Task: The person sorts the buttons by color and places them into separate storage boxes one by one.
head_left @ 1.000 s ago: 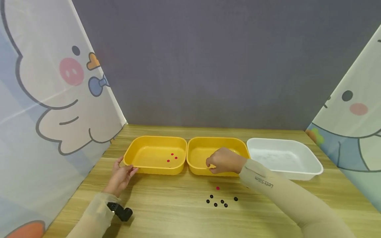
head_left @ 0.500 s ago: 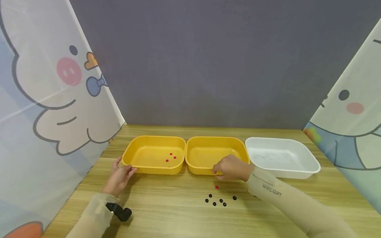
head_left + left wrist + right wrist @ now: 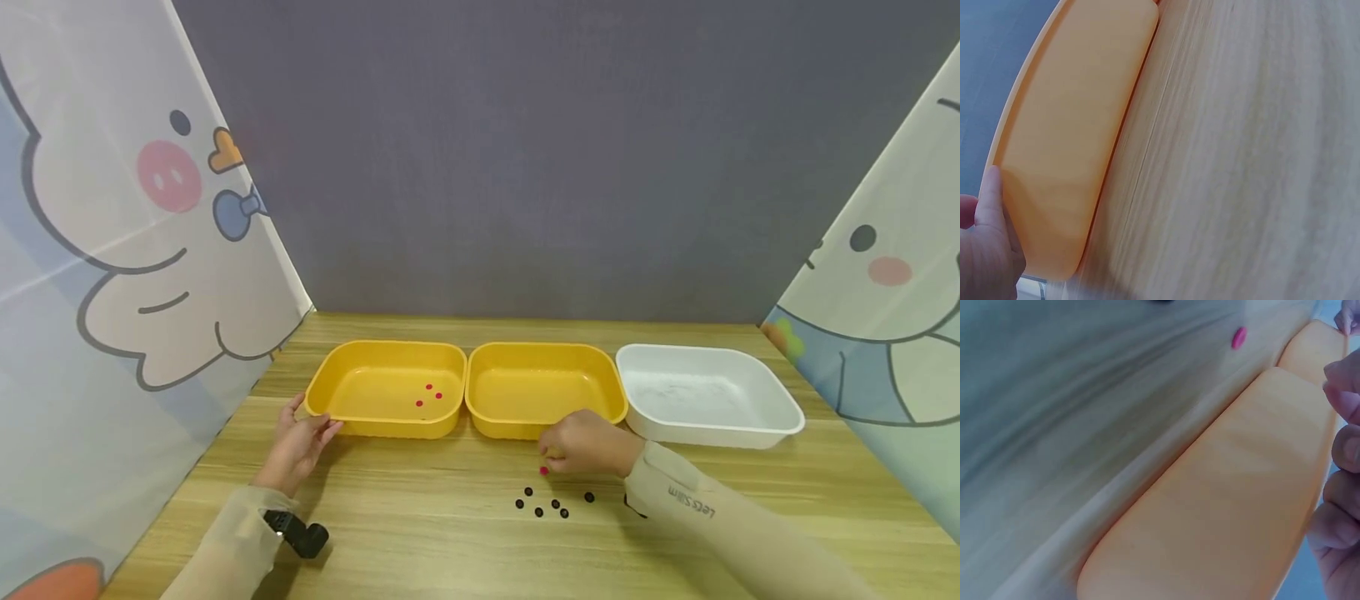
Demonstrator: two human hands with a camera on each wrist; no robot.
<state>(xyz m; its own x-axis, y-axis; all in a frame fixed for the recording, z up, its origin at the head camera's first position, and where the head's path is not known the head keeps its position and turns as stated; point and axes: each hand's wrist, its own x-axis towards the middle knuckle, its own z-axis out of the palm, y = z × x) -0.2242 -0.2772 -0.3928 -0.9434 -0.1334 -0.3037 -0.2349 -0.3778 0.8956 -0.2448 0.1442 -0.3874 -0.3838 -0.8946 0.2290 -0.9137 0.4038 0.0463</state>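
Note:
My left hand [image 3: 298,446] grips the front left corner of the left yellow tray [image 3: 397,427], its thumb against the front wall, as the left wrist view also shows. Three small pink buttons [image 3: 429,387] show on that tray's floor. Just in front of the middle yellow tray [image 3: 510,429], my right hand [image 3: 585,442] hovers with curled fingers. Nothing is seen between its thumb and forefinger in the right wrist view. Close below its fingertips a pink button [image 3: 543,471] lies on the table. Several black buttons [image 3: 555,503] lie loosely grouped nearer to me.
A white tray [image 3: 720,435] stands right of the two yellow ones, all in a row on the wooden table [image 3: 420,533]. A grey panel [image 3: 525,167] rises behind. Printed cartoon sheets [image 3: 172,275] flank both sides.
My right hand has come back from over the middle tray, across its front rim, toward the pink button on the table. The left hand keeps its hold on the tray corner.

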